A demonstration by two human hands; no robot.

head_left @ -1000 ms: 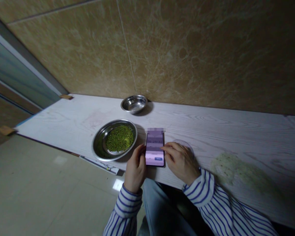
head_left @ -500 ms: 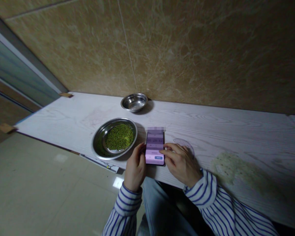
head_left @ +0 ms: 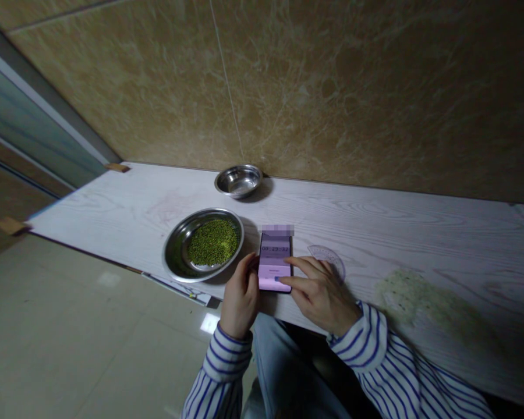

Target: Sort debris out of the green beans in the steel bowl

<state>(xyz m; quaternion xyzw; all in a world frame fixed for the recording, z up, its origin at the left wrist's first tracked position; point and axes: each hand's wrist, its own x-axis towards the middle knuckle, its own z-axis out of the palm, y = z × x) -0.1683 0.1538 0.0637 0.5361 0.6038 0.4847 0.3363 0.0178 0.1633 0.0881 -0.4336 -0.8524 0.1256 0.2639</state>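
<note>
A smartphone [head_left: 275,272] with a lit pinkish-purple screen showing "00:29:32" is in front of me near the table edge. My left hand [head_left: 241,299] is closed at its left edge, thumb along the side; the fingers beneath are partly hidden. Over the screen from the right reaches my right hand [head_left: 321,291], holding nothing, with its fingers stretched apart and the index fingertip at a blue button low on the display. Just left of the phone, a large steel bowl [head_left: 171,256] contains small green beans [head_left: 213,242] that look like mung beans.
A smaller steel bowl [head_left: 239,181] stands behind, close to the marbled wall [head_left: 332,87]. On the whitish wood-grain table [head_left: 441,238], a clear protractor [head_left: 332,256] lies partly under my right hand. A pale greenish patch [head_left: 404,297] marks the surface further right.
My right hand's fingers have shifted on the phone: the index fingertip has come down onto the blue button. My left hand, both bowls and the phone have stayed put.
</note>
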